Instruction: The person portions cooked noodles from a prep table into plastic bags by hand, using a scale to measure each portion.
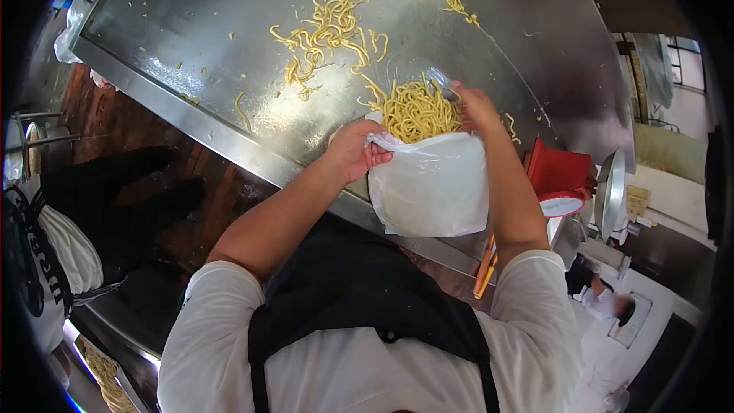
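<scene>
A white plastic bag (430, 187) hangs over the near edge of the metal table, its mouth turned toward a heap of thick yellow noodles (419, 111). My left hand (358, 153) is closed on the left side of the bag's rim. On the far right of the heap, my right hand (475, 109) has its fingers curled beside the noodles. A shiny, see-through edge (439, 78) shows by those fingertips; I cannot tell what it belongs to. The noodles sit right at the bag's opening.
Loose noodles (329, 23) are strewn across the steel table (206, 53), with a few scraps farther right. A red scale (558, 176) with a metal pan stands to my right. At left, a person in dark clothes (115, 191) is close by; another person (604, 302) is far right.
</scene>
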`<state>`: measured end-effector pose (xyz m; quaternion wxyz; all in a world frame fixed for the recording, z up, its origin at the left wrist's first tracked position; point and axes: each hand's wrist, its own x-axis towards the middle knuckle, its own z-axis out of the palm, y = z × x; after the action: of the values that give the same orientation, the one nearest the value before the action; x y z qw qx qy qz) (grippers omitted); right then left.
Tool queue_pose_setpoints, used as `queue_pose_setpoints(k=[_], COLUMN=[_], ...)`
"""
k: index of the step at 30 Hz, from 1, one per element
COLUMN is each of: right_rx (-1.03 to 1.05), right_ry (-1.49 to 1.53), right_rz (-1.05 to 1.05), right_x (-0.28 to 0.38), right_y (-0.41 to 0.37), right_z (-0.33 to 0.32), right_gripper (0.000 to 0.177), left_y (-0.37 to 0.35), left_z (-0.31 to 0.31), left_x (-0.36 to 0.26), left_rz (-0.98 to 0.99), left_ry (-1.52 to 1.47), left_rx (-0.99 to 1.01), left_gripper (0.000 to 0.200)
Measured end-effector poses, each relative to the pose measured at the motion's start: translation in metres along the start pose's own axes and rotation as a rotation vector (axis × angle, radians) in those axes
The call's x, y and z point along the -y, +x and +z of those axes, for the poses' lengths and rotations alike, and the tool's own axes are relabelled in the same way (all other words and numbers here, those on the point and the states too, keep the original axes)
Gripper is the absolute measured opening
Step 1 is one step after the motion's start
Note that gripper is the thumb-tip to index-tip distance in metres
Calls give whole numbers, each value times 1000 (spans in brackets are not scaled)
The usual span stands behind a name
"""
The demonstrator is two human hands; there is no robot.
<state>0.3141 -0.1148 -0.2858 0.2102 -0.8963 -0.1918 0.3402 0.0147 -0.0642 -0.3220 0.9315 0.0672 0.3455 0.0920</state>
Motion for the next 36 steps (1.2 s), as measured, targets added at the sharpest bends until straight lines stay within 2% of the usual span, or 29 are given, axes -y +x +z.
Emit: queue_pose_setpoints(k=[1, 2, 4, 6, 8, 9, 11, 13, 14, 15, 16, 17, 19, 20, 23, 24, 26, 27, 29, 30, 31, 33, 35, 36], right_rx=[142, 247, 601, 760, 707, 702, 446, 172, 217, 205, 237, 273, 362, 383, 605, 581, 175, 174, 158, 253, 262, 163, 90, 116], right_ry=[128, 99, 65, -44, -30, -29, -163, -4, 96, -178, -288, -359, -518, -600, -793, -776, -522, -517, 32, 232, 234, 1008, 870, 463], right_rz=[103, 4, -253, -374, -608, -615, -620, -814, -781, -715, -671, -659, -590, -545, -462, -453, -442, -443, -348, -238, -243, 79, -239, -434], right_x=[5, 10, 24, 18, 11, 18, 41, 26, 21, -3, -1, 16, 44, 38, 15, 6, -6, -10, -11, -9, -10, -7, -27, -40], right_y=[-6, -16, -50, -62, -87, -111, -170, -199, -208, -201, -201, -216, -243, -237, -219, -217, -210, -204, -188, -179, -177, -174, -162, -161], right_z=[8, 24, 35, 48, 48, 41, 19, 27, 32, 49, 50, 32, -11, -21, -24, -24, -23, -19, -6, -2, 3, 30, 53, 55], right_gripper=[56, 52, 45, 39, 37, 37, 41, 36, 31, 30, 35, 41, 51, 50, 56, 56, 56, 56, 64, 64, 64, 54, 45, 37], left_y=[-1, 0, 11, 15, 8, -4, -42, -72, -90, -100, -108, -117, -122, -123, -147, -149, -147, -144, -136, -130, -125, -122, -130, -134], left_z=[0, 2, 4, 15, 37, 49, 79, 105, 114, 121, 125, 128, 117, 104, 91, 86, 78, 74, 65, 61, 57, 62, 74, 83], left_x=[0, -1, -5, -7, -17, -24, -36, -40, -45, -47, -51, -53, -53, -55, -64, -61, -49, -46, -38, -33, -29, -22, -23, -26], left_rz=[-2, -7, -8, 0, 100, 105, 93, 210, 249, 335, 418, 486, 488, 537, 306, 299, 359, 358, 314, 299, 283, 368, 389, 383], left_ry=[-12, -20, 1, 19, 125, 131, 346, 376, 432, 502, 570, 714, 703, 738, 759, 781, 734, 739, 759, 776, 793, 765, 707, 666], left_rx=[8, 21, 37, 58, 131, 134, 295, 344, 378, 358, 360, 258, 276, 255, 266, 287, 314, 314, 355, 364, 372, 350, 313, 292], left_gripper=[14, 14, 17, 21, 31, 31, 43, 52, 53, 51, 49, 49, 54, 59, 70, 70, 70, 70, 73, 75, 76, 77, 77, 76])
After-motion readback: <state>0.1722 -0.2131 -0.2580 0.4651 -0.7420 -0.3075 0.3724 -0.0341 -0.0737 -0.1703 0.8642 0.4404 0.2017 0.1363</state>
